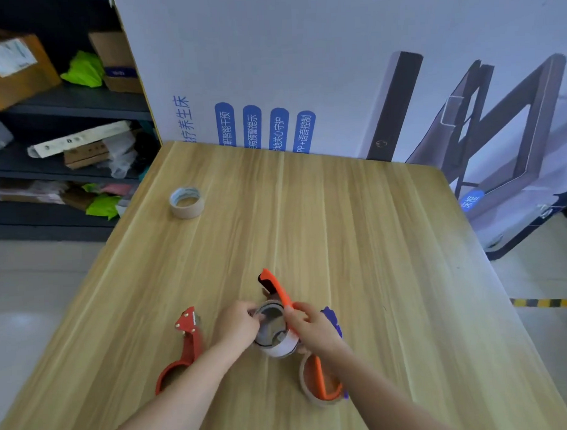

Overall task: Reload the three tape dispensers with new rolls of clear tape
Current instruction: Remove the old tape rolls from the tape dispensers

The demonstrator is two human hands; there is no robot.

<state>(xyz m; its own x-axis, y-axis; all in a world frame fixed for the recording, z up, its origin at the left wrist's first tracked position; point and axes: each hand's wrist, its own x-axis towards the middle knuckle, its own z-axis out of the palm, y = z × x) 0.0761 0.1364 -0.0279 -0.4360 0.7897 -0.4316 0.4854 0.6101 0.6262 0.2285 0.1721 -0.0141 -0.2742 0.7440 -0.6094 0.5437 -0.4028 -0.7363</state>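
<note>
An orange tape dispenser (276,287) stands tilted at the near middle of the wooden table (357,244). My right hand (311,323) grips its orange frame. My left hand (239,322) pinches the rim of the clear tape roll (275,331) that sits at the dispenser's hub. A red dispenser (187,343) lies to the left of my left arm. Behind my right wrist a blue dispenser (332,319) shows only in part. Another orange part with a tape roll (320,382) lies under my right forearm. A spare tape roll (187,201) lies flat at the far left.
A large printed cardboard box (303,69) stands along the table's far edge. Dark shelves (63,103) with boxes and bags are at the left. The floor at the right has a yellow-black stripe (545,303).
</note>
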